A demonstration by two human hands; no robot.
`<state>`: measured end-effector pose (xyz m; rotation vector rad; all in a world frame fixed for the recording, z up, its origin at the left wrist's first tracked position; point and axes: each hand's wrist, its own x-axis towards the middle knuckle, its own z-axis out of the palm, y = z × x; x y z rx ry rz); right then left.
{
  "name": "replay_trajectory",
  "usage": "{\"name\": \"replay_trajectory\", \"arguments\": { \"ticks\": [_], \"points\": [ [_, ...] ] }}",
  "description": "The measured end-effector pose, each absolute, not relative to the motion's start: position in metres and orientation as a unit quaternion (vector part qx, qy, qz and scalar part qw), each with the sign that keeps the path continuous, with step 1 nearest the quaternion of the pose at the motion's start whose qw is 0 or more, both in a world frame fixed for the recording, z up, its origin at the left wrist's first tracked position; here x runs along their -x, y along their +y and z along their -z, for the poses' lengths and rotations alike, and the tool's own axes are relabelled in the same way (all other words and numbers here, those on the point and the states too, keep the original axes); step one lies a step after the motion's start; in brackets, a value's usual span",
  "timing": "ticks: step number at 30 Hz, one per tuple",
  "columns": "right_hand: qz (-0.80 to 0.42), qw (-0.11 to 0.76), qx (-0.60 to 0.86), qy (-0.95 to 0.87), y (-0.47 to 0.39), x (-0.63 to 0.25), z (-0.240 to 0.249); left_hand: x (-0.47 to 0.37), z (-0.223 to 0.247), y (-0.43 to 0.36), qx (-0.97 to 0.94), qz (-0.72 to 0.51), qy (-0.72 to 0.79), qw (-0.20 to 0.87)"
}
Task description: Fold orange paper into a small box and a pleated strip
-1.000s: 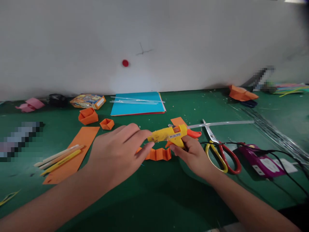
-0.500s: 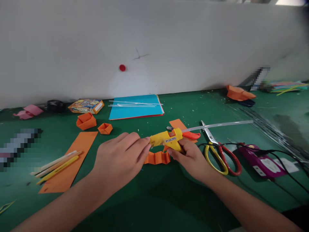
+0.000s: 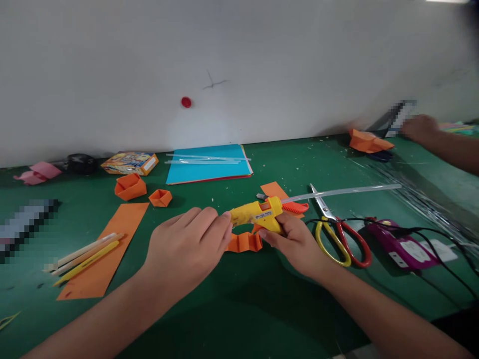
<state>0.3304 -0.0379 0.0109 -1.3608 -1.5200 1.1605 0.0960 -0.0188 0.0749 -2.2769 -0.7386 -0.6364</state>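
A yellow glue gun (image 3: pixel 249 214) is held over the middle of the green table, with a long clear glue stick (image 3: pixel 337 192) reaching right from its back. My right hand (image 3: pixel 295 242) is closed around its handle. My left hand (image 3: pixel 190 244) has its fingers pressed together at the nozzle end; what they pinch is hidden behind them. Just beyond and below the gun lies a folded orange paper strip (image 3: pixel 245 243), partly covered by my left hand. Behind the gun are a flat orange paper piece (image 3: pixel 275 189) and a red-orange cutter (image 3: pixel 295 207).
Scissors (image 3: pixel 339 234) and a purple power strip (image 3: pixel 406 244) with black cables lie right. Pencils (image 3: pixel 80 262) rest on orange paper (image 3: pixel 125 224) at left. Blue sheets (image 3: pixel 207 172) and a box (image 3: pixel 130 163) lie behind. Another person's hand (image 3: pixel 421 127) is at far right.
Another person's hand and forearm have come into view at the far right, by the pixelated object. The view has shifted slightly; both my hands keep nearly the same pose at the glue gun.
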Motion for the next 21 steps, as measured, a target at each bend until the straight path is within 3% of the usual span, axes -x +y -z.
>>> {"name": "replay_trajectory", "arguments": {
  "ticks": [9, 14, 21],
  "points": [
    [-0.462, 0.392, 0.519, -0.602, -0.042, -0.332, -0.014, -0.091, -0.087, -0.017, 0.877, 0.228, -0.304, 0.293],
    [-0.464, 0.398, 0.539, -0.58, -0.042, -0.334, -0.012, -0.079, -0.102, -0.015, 0.837, 0.27, -0.395, 0.266],
    [-0.464, 0.402, 0.533, -0.582, -0.038, -0.335, -0.013, -0.03, -0.097, -0.027, 0.821, 0.226, -0.509, 0.125]
  ]
}}
